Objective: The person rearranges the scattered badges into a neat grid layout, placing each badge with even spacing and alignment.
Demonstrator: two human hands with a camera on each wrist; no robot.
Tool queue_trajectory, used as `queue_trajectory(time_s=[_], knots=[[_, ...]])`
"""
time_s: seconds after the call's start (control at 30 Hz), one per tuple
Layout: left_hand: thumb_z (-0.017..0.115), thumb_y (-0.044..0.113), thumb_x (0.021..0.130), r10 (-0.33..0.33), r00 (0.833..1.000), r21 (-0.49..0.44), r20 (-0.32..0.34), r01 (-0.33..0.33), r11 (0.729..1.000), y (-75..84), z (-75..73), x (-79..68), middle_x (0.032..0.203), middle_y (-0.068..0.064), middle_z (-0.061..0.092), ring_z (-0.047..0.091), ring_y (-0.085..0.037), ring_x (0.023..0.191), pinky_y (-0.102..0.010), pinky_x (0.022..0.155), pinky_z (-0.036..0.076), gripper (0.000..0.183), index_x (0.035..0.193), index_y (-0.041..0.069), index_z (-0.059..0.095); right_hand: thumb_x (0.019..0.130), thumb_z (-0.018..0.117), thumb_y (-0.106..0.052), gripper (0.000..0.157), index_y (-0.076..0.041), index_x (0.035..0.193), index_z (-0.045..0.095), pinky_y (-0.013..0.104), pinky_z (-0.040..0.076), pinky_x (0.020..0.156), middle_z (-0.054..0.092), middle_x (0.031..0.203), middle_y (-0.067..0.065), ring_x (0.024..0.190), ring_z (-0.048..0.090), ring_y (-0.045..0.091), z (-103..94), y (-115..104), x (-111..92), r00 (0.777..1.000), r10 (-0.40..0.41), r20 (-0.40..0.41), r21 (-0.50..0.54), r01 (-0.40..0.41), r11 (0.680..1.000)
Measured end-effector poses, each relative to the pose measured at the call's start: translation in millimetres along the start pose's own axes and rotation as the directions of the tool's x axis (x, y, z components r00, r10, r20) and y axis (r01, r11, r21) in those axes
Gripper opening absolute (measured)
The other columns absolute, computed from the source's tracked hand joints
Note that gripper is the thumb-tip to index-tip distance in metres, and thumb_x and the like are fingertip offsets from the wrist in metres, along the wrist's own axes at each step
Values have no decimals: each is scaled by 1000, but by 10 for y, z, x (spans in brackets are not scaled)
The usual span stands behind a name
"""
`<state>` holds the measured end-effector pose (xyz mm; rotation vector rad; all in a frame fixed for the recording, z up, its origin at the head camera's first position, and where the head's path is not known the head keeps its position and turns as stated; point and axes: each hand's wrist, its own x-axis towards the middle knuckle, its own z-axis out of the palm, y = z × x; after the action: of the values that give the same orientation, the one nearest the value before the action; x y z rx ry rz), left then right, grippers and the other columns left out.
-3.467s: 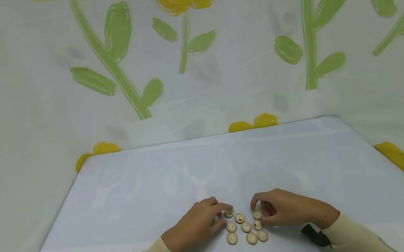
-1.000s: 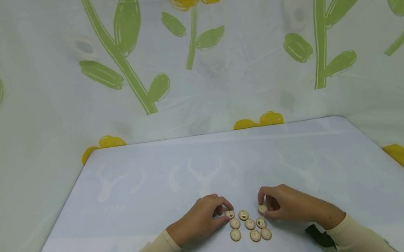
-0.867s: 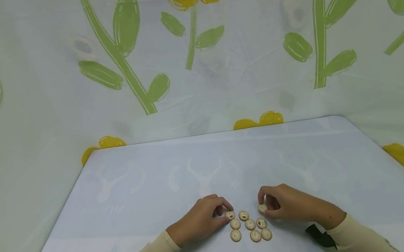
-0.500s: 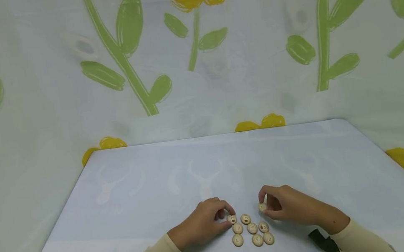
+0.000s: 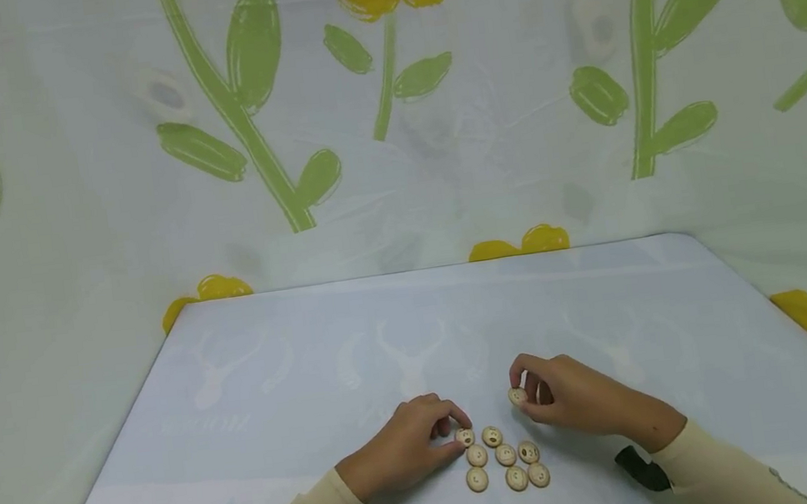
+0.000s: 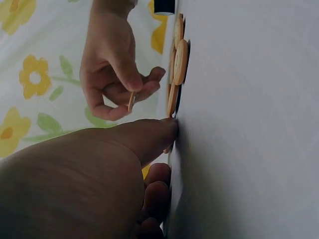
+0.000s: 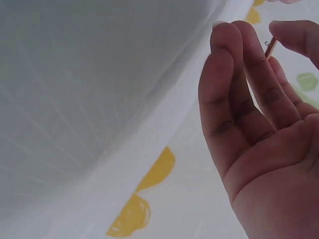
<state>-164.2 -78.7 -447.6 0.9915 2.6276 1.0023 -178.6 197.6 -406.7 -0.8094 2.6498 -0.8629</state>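
Observation:
Small round wooden discs with drawn faces lie close together on the white table. My right hand pinches one wooden disc between thumb and index finger, held above the table. Seen edge-on, that disc shows as a thin strip in the right wrist view, the other fingers loosely bent beside it. At the left column's top, my left hand has its thumb and index finger around another disc. In the left wrist view its thumb reaches down to the tabletop and largely hides that disc.
Two discs, the lower one included, continue the left column. To their right lies a cluster with an upper disc and several below it. The table ends at a flower-printed cloth. Black straps sit at both wrists.
My right hand has drawn a disc from the cluster's upper right, lifted it and moved it away from me. My left hand has closed thumb and index finger around the top-left disc.

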Motion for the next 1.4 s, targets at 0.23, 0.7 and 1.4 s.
queue_trajectory(time_s=[0.23,0.7,1.4], knots=[[75,24,91,9,1000,-1,-7,-9,1000,-5,-5,6,84,12,54,47,0,77,-16,71,41,17,107,23,70,93,70,-15,18,-17,105,56,23,50,57,63,76,-11,63,56,2,-48,9,98,1000,9,-1,-31,-9,999],[75,26,91,0,1000,13,-3,0,1000,-32,11,19,84,15,52,47,1,77,-16,71,40,19,109,25,70,92,70,-15,19,-18,105,56,23,49,57,60,75,-9,62,55,6,-58,-40,311,999,42,-2,-79,-42,996],[75,24,91,20,1000,3,0,-20,1000,-11,7,-3,83,11,53,46,0,76,-17,72,38,18,108,24,70,95,68,-16,15,-18,105,57,22,44,54,58,66,-7,59,52,7,76,-83,639,996,56,76,-65,-51,997]])
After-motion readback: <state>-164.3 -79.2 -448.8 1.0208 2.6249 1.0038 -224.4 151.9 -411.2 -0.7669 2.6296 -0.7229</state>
